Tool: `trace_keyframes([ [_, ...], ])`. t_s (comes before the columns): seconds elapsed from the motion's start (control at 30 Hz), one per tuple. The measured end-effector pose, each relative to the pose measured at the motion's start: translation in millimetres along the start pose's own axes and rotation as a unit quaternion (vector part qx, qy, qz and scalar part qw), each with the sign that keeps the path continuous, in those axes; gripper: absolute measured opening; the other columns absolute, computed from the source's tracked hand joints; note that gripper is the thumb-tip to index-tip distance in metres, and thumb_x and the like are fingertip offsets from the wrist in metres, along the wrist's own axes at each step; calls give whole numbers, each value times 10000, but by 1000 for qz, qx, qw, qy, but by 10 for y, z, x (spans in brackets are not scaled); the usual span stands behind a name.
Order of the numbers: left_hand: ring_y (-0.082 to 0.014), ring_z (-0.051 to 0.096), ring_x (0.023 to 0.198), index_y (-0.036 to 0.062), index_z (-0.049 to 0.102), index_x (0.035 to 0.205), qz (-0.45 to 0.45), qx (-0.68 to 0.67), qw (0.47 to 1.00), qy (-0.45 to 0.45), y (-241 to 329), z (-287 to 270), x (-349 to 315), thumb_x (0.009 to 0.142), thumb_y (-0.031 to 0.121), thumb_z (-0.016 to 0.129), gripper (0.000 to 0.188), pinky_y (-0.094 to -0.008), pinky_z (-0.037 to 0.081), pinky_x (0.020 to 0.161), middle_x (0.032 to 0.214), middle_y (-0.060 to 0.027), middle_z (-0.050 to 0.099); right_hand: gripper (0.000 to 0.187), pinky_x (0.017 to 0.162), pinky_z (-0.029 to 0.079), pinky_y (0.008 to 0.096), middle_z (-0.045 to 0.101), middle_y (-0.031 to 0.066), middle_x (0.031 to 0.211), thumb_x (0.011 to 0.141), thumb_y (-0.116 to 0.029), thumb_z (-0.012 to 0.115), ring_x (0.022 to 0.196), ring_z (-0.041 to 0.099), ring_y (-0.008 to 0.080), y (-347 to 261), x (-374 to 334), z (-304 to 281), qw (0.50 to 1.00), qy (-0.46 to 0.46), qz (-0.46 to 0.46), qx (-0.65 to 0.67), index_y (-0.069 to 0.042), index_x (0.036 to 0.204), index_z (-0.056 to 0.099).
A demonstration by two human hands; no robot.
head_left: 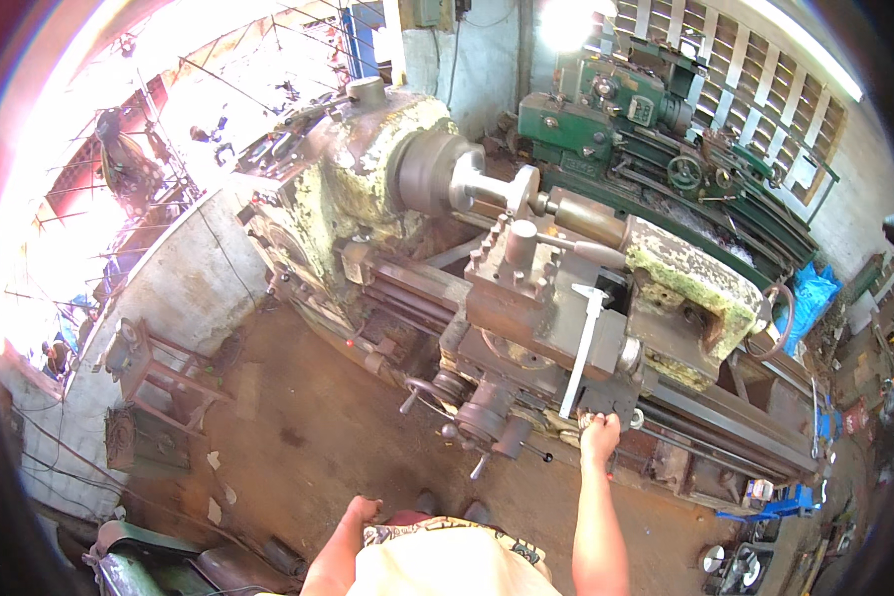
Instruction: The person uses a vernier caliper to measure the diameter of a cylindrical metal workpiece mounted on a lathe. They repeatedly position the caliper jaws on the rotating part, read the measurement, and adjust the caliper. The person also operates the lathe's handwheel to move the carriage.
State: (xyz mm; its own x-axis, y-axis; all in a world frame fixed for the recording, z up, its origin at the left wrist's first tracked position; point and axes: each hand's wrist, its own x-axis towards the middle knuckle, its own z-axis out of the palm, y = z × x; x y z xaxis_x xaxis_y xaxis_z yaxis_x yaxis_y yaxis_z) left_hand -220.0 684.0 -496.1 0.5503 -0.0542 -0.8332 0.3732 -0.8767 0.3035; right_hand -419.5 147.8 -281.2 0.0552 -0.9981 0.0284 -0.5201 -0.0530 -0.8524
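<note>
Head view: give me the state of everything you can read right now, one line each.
Workpiece, mounted between chuck and tailstock
Chuck, turning or stopped: cannot tell
Caliper, lying on the carriage
Right hand, curled at the carriage's front, grip hidden
Left hand, low by the person's waist
Tube light, lit
Green lathe, nobody at it

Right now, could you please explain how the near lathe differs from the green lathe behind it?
The near lathe has flaking, pale yellowish paint, while the green lathe is mostly green. The near lathe fills more of the view; the green lathe looks smaller, farther back. The right hand is at the near lathe, not the green lathe. Both have handwheels.
</note>
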Motion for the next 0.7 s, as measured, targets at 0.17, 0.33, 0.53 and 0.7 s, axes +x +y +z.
trace_keyframes([
  [0.17,-197,722,743,-42,731,1075,-13,-70,997,4,-105,20,-218,952,366,735,427,-362,564,629,930,-107,762,258,775,448,527,624,272,815,980,-161,578,835,620,486,40,23,8,1000,-15,-4,0,48,850,500],
  [0.33,-190,712,718,-33,771,947,-29,88,995,35,-514,-45,-322,964,440,701,478,-372,574,652,890,-122,769,256,768,451,514,615,262,806,991,-155,572,804,608,462,8,0,-11,1000,-20,0,19,45,853,493],
  [0.53,-219,735,702,35,782,896,153,198,967,47,-648,-2,-198,999,459,636,460,-370,578,666,820,-132,762,268,760,452,498,604,248,791,994,-159,573,786,598,443,-11,-15,-24,1000,-17,5,25,42,844,480],
  [0.7,-274,753,906,52,795,932,-12,135,990,35,-415,-15,-24,964,485,670,451,-403,559,755,913,-152,773,267,754,457,488,608,229,774,991,-160,582,762,599,411,-19,-12,-14,999,-17,19,27,35,839,483],
])
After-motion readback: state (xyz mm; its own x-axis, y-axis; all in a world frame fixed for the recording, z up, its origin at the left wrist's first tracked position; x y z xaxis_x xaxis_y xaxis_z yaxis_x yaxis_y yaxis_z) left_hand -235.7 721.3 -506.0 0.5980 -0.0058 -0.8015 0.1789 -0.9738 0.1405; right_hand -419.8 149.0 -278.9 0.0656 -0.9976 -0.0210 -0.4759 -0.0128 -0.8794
